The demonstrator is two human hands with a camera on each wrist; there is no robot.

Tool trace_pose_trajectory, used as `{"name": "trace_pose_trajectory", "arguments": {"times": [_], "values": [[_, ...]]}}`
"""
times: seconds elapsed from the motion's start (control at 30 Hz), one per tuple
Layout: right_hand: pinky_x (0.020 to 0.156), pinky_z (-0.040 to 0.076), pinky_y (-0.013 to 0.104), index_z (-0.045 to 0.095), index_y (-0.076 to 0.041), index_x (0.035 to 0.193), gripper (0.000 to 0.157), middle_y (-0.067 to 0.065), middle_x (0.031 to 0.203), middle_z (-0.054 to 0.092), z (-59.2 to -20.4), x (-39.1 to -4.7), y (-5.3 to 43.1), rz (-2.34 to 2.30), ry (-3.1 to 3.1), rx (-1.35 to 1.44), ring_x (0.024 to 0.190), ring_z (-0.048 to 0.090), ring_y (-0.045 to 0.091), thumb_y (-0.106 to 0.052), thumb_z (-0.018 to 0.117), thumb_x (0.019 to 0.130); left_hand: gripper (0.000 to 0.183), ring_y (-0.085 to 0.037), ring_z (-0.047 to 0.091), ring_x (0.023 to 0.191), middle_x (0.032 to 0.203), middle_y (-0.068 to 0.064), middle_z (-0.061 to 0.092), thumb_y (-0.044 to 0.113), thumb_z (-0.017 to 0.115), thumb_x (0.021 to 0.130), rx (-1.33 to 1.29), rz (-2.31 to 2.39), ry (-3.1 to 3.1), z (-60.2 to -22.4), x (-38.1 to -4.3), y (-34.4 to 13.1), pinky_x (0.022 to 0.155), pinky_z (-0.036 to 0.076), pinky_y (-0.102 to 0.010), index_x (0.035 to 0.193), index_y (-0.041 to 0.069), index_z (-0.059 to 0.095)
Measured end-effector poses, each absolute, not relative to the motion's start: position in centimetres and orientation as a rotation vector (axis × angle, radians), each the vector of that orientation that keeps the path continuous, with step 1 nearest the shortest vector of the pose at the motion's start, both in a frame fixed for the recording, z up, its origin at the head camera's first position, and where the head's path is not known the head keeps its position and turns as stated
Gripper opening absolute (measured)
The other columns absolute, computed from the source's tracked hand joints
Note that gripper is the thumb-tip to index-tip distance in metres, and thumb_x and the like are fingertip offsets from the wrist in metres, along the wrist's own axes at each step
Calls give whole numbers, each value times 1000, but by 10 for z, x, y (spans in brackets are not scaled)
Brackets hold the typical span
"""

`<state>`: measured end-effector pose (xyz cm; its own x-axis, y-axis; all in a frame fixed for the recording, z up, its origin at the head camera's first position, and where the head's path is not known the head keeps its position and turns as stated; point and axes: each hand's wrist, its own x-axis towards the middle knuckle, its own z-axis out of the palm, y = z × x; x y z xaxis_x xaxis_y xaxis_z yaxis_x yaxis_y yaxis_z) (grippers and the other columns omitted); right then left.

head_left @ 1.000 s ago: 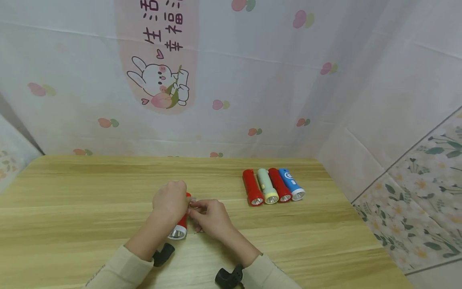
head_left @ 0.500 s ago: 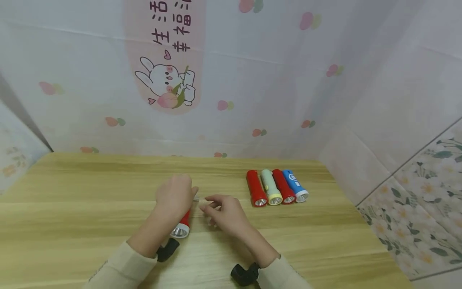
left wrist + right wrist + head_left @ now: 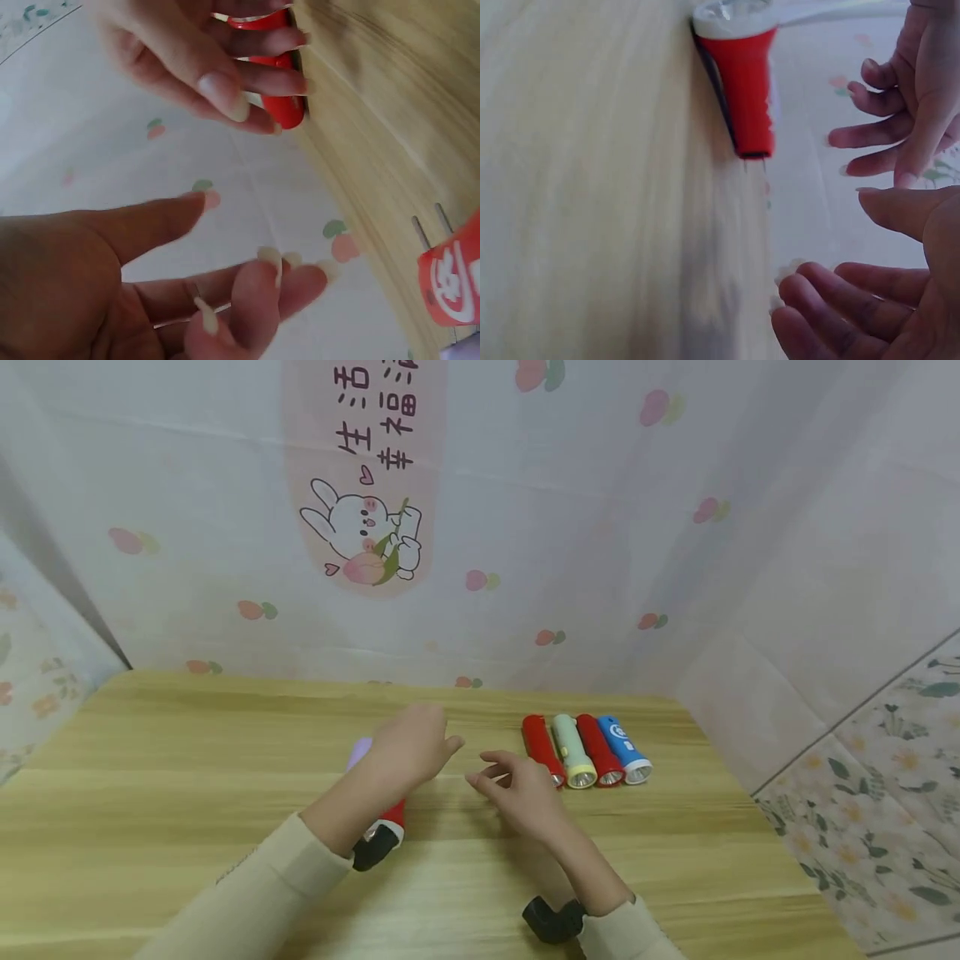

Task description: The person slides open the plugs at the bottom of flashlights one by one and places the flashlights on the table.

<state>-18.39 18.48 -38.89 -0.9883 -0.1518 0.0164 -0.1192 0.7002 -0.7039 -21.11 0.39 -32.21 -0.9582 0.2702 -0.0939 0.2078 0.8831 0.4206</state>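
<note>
A red flashlight (image 3: 395,812) with a white head lies on the table, partly hidden under the left forearm. Two thin metal prongs stick out of the end of this red flashlight (image 3: 742,86) in the right wrist view. My left hand (image 3: 414,742) is over the table just beyond it, fingers relaxed, holding nothing visible. To its right, my right hand (image 3: 523,793) hovers with loosely bent fingers and nothing seen between them. Both palms face each other, apart, in the wrist views. Behind the left wrist shows part of a purple object (image 3: 360,750), its kind unclear.
At the back right several flashlights lie side by side: a red flashlight (image 3: 537,739), a pale green one (image 3: 570,742), another red one and a blue one (image 3: 618,739). A printed curtain (image 3: 480,527) hangs behind the wooden table (image 3: 225,760).
Both hands have come off the red flashlight and moved right, drawing apart from each other. The purple object has come into sight behind the left wrist. The head view has turned slightly left.
</note>
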Motion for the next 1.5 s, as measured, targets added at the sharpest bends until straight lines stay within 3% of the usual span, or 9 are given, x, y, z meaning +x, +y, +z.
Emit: {"name": "trace_pose_trajectory", "arguments": {"times": [0.27, 0.37, 0.53, 0.67, 0.77, 0.87, 1.03, 1.27, 1.5], "values": [[82, 62, 40, 70, -4, 124, 39, 7, 102, 77, -380, -189, 201, -1110, 3015, -143, 94, 74, 24, -29, 72, 94, 44, -11, 40, 45, 51, 3, 41, 38, 65, 99, 472, 652, 2709, -315, -235, 25, 45, 34, -22, 69, 8, 57], [84, 62, 40, 69, -4, 125, 42, 8, 105, 77, -376, -192, 204, -1093, 3031, -86, 94, 73, 24, -31, 72, 94, 48, -12, 46, 44, 49, 3, 43, 39, 64, 99, 485, 659, 2624, -312, -251, 30, 45, 39, -22, 112, -8, 61], [86, 62, 42, 69, -4, 126, 43, 9, 107, 76, -370, -193, 209, -1077, 3043, -5, 97, 71, 25, -32, 72, 94, 61, -12, 52, 48, 49, 4, 43, 36, 61, 101, 477, 668, 2571, -311, -272, 36, 48, 48, -22, 139, -10, 50], [86, 62, 43, 69, -4, 126, 45, 12, 115, 75, -370, -196, 210, -997, 3083, 33, 97, 71, 26, -35, 72, 94, 37, -12, 51, 49, 50, 3, 40, 35, 61, 101, 455, 687, 2573, -317, -283, 44, 49, 48, -22, 102, -1, 67], [83, 62, 44, 69, -4, 126, 48, 13, 119, 74, -372, -197, 210, -854, 3151, 79, 94, 71, 26, -39, 72, 93, 38, -16, 63, 58, 86, -13, 62, 37, 61, 101, 407, 717, 2574, -323, -286, 53, 54, 54, -25, 92, -1, 61], [78, 61, 43, 70, -5, 124, 48, 13, 114, 76, -372, -197, 210, -727, 3218, 126, 87, 70, 25, -40, 74, 92, 38, -22, 72, 74, 111, -22, 56, 38, 61, 100, 402, 744, 2559, -329, -285, 61, 64, 61, -29, 94, 0, 61], [67, 59, 39, 72, -4, 118, 45, 13, 104, 77, -374, -198, 210, -667, 3294, 152, 75, 66, 23, -38, 75, 91, 39, -17, 60, 56, 53, 3, 37, 33, 62, 101, 406, 836, 2490, -338, -282, 74, 64, 60, -29, 71, 11, 49], [66, 58, 40, 74, -6, 111, 39, 11, 94, 76, -382, -203, 209, -632, 3355, 247, 75, 66, 25, -39, 75, 90, 28, -16, 52, 54, 65, 0, 39, 29, 62, 101, 313, 985, 2433, -350, -286, 85, 55, 48, -25, 94, 4, 50], [76, 60, 48, 72, -6, 114, 39, 13, 101, 73, -389, -203, 209, -581, 3422, 292, 88, 70, 32, -33, 79, 88, 28, -16, 50, 51, 51, 1, 39, 26, 62, 100, 237, 1107, 2404, -362, -290, 93, 58, 54, -28, 102, 0, 51]]}}
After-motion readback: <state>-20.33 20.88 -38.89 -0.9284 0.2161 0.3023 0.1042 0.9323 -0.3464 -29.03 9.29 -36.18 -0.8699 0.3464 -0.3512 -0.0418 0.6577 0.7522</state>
